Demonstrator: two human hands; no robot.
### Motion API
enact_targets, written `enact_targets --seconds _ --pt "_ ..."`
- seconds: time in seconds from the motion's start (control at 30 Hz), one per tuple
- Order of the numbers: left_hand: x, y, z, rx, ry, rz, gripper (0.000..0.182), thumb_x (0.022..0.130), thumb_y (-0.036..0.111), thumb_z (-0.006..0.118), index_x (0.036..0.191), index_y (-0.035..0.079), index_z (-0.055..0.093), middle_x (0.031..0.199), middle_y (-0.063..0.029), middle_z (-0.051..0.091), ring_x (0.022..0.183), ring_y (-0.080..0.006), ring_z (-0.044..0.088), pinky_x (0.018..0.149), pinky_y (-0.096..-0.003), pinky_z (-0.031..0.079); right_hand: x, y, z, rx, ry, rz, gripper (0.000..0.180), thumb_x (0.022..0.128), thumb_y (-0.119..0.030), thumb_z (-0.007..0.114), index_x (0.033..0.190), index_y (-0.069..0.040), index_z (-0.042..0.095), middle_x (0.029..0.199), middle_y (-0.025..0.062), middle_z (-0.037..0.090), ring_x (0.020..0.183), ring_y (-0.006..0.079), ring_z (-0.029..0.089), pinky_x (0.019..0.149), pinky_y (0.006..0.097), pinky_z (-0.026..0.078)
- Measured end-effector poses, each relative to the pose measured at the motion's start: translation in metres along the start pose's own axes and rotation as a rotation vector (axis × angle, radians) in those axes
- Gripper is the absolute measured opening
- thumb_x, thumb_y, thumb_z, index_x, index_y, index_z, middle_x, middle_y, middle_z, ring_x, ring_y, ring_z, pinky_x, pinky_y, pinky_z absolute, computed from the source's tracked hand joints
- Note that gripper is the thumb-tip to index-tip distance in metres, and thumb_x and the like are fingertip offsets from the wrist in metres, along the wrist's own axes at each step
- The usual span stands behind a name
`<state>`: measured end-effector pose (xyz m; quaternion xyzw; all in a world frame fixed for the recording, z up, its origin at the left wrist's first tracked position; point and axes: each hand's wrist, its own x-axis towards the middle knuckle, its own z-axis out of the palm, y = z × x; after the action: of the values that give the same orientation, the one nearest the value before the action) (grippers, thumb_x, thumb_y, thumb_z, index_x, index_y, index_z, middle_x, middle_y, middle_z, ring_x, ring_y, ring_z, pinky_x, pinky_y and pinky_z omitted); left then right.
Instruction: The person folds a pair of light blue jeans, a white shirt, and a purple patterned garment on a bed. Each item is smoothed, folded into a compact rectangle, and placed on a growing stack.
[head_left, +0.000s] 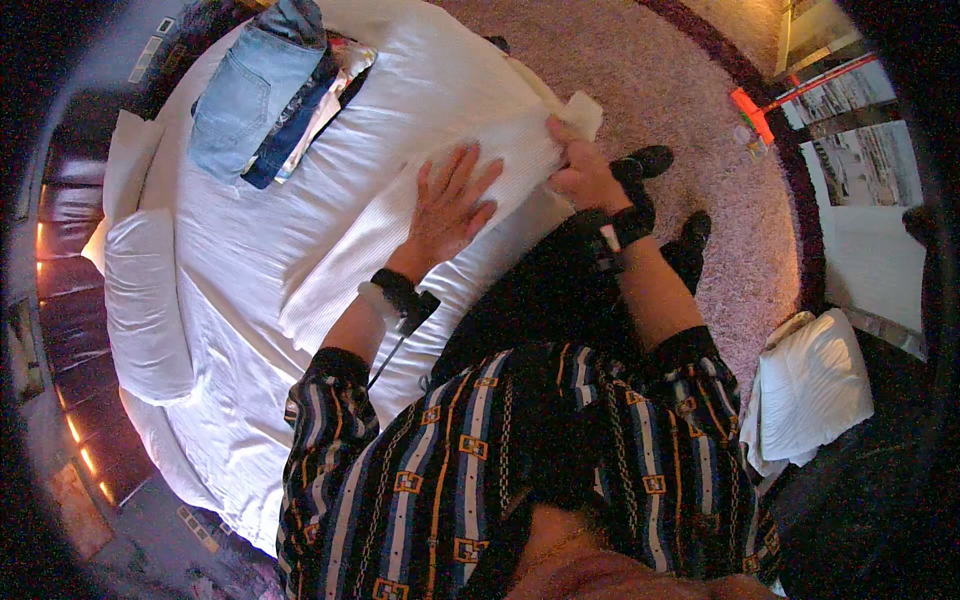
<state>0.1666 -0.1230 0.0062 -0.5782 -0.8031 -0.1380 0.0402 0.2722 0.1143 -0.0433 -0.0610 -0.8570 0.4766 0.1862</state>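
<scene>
A white ribbed cloth (352, 262), folded into a long strip, lies across the white bed sheet (225, 247). My left hand (452, 206) rests palm down on it with the fingers spread. At the cloth's far right end, by the edge of the bed, is my right hand (589, 171), its fingers partly curled; whether it pinches the fabric cannot be told. Folded light blue jeans (240, 105) lie at the upper left of the bed, on or beside several dark and patterned folded garments (300, 135). Both wrists wear black bands.
White pillows (146, 307) line the bed's left side. Pink-grey carpet (735, 225) with a dark border lies to the right. An orange-red long-handled tool (752, 115) is at the upper right. A folded white bundle (814, 386) sits at the lower right.
</scene>
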Motion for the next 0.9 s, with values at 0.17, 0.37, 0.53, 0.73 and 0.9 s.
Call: enact_targets --seconds 0.17,0.37,0.53,0.73,0.9 --pt "0.03 0.008 0.017 0.039 0.004 0.061 0.055 0.091 0.041 0.052 0.141 0.023 0.041 0.152 -0.0121 0.028 0.14 -0.0308 0.025 0.109 -0.0602 0.015 -0.008 0.021 -0.037 0.018 0.1 0.134 0.076 0.066 -0.013 0.065 0.137 -0.001 0.042 0.135 0.0214 0.05 0.128 0.0371 0.044 0.109 0.0397 0.034" --pt "0.031 0.005 0.037 0.128 -0.016 0.089 0.058 0.089 0.048 0.051 0.143 0.027 0.039 0.154 -0.0089 0.025 0.142 -0.027 0.022 0.109 -0.0603 0.009 -0.015 0.072 -0.008 0.211 0.004 0.212 0.081 0.072 -0.018 0.07 0.144 -0.006 0.034 0.133 0.0177 0.051 0.122 0.0318 0.049 0.104 0.0383 0.04" --pt "0.033 -0.005 0.03 -0.016 0.011 0.222 0.062 0.086 0.048 0.056 0.142 0.027 0.04 0.153 -0.0088 0.027 0.14 -0.0271 0.026 0.109 -0.0608 0.014 -0.023 0.075 0.001 0.286 0.004 0.395 0.069 0.085 -0.029 0.07 0.142 -0.008 0.036 0.126 0.0131 0.054 0.115 0.0256 0.054 0.099 0.0352 0.044" --pt "0.016 -0.014 0.012 0.062 0.021 0.24 0.059 0.085 0.045 0.058 0.139 0.025 0.045 0.152 -0.0128 0.029 0.137 -0.0356 0.028 0.108 -0.0583 0.02 -0.014 0.071 0.01 0.189 0.029 0.068 0.078 0.073 -0.002 0.068 0.144 -0.006 0.034 0.14 0.0169 0.046 0.13 0.0315 0.044 0.11 0.0375 0.033" --pt "0.004 -0.005 0.018 0.111 -0.011 0.051 0.061 0.082 0.048 0.062 0.139 0.034 0.045 0.153 -0.0099 0.028 0.14 -0.0331 0.026 0.109 -0.0606 0.015 0.001 0.063 0.028 0.437 0.056 0.136 0.074 0.072 -0.004 0.07 0.14 -0.007 0.04 0.132 0.0171 0.054 0.122 0.0329 0.051 0.104 0.0385 0.04"
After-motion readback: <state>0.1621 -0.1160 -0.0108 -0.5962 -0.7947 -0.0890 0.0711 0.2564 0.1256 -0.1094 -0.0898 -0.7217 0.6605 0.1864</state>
